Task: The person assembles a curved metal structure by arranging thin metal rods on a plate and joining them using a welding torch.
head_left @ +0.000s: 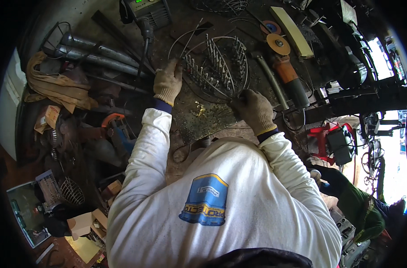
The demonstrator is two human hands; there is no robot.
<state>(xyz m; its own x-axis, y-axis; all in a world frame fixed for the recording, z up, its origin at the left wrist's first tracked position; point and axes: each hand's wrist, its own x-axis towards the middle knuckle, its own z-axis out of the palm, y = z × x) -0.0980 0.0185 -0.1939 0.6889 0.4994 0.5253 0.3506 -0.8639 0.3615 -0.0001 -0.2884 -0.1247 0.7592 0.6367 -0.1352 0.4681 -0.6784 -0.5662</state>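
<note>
Wire frame: the looped wire frame (219, 62), with rows of short metal prongs, lies between the two hands and beyond them, on the dark worktop (203, 120).
Left hand: the gloved left hand (168, 81) is at the frame's left edge, fingers pointing away from the body (whether they close round the wire, I cannot tell).
Right hand: the gloved right hand (255, 109) is curled, its fingers pinching the frame's near right end; the two hands are well apart.
Grinder: just beyond the right hand and to its right lies the grinder (292, 82), orange and dark, with a tan disc (278, 44) at its far end.
Tube: the metal tube (272, 82) lies between grinder and right hand.
Yellow bar: the yellow bar (292, 32) is farther beyond the right hand.
Machine: a dark machine (153, 14) with a lit green display stands beyond the left hand.
Pipes: shiny pipes (101, 54) lie left of the left hand.
Cloth: the brown cloth (56, 85) is farther left.
</note>
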